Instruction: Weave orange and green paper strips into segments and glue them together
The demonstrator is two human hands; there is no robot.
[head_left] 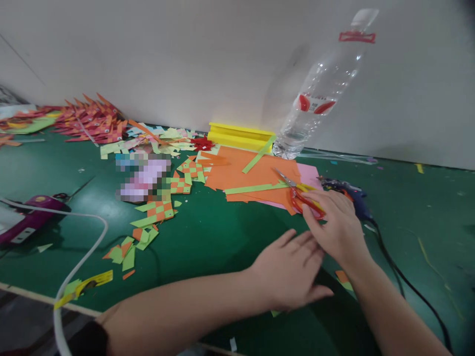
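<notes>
My right hand has its fingers and thumb closed about the red handles of a pair of scissors. The blades point away and to the left, over a stack of orange paper. Yellow handle-like parts show beside the red loops, partly behind my fingers; I cannot tell whether they are a separate tool. My left hand is held over the green table, palm down, fingers apart and holding nothing, just below my right wrist. Light green paper strips lie on the orange sheets near the blades.
A clear bottle stands behind the paper, near a yellow folded strip. A dark blue glue gun with a black cord lies right. Woven paper pieces and scraps are left, with a purple power strip and white cable.
</notes>
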